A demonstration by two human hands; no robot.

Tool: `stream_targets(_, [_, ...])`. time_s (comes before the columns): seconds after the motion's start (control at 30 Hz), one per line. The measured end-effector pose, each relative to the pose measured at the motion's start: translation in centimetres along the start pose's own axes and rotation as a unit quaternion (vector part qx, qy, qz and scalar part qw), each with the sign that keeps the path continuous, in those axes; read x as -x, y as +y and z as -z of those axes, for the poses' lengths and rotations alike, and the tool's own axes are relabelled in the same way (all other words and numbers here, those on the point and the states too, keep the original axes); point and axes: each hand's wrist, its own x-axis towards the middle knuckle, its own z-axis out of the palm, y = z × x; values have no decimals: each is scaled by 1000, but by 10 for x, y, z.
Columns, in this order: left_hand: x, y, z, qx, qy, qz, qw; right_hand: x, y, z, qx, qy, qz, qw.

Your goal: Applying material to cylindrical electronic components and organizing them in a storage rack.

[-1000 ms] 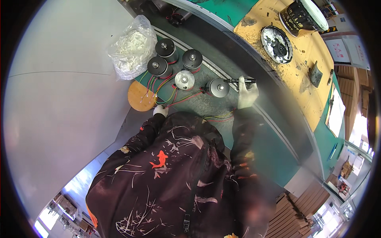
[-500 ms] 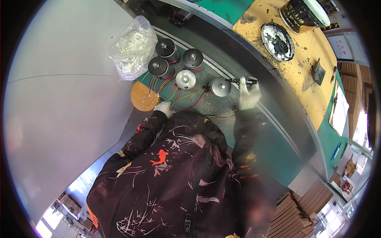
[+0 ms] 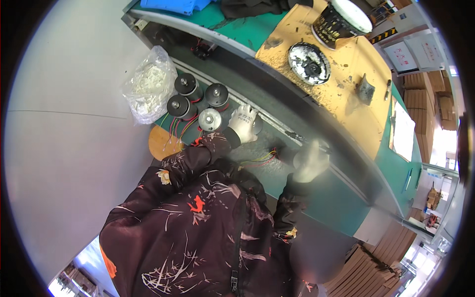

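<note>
My left hand (image 3: 243,124), in a white glove, is wrapped over a round motor (image 3: 258,124), hiding most of it. Just left of it stands a silver-topped motor (image 3: 210,120). Beyond that are three black-topped motors (image 3: 216,94), upright with shafts pointing up. My right hand (image 3: 312,162), also gloved, is smeared by motion beside a blurred round grey-and-dark motor-like part (image 3: 293,156); whether it grips it I cannot tell. Red and yellow-green wires (image 3: 267,157) run from that part. A black marker pen (image 3: 294,134) lies on the metal rail beyond my hands.
A clear bag of white pieces (image 3: 151,86) stands at the left, near a round wooden stool top (image 3: 161,142). Across the rail, a stained yellow board (image 3: 341,96) holds a black-smeared bucket (image 3: 330,27), its lid (image 3: 309,63) and a scraper (image 3: 365,91). Stacked cardboard (image 3: 363,272) stands lower right.
The marker has left my right hand and lies on the rail. My left hand moved right from the wires onto the motor. My right hand came nearer, toward the wired part. The view shifted.
</note>
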Motion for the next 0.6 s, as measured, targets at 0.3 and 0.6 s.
stream_targets(0.3, [-33,-32,25,-32,-66,-67,995,-115,-92,-26,-3,-35,169,985])
stream_targets(0.6, [68,-11,-3,53,218,-147,963,-182,-80,-56,219,-95,242,940])
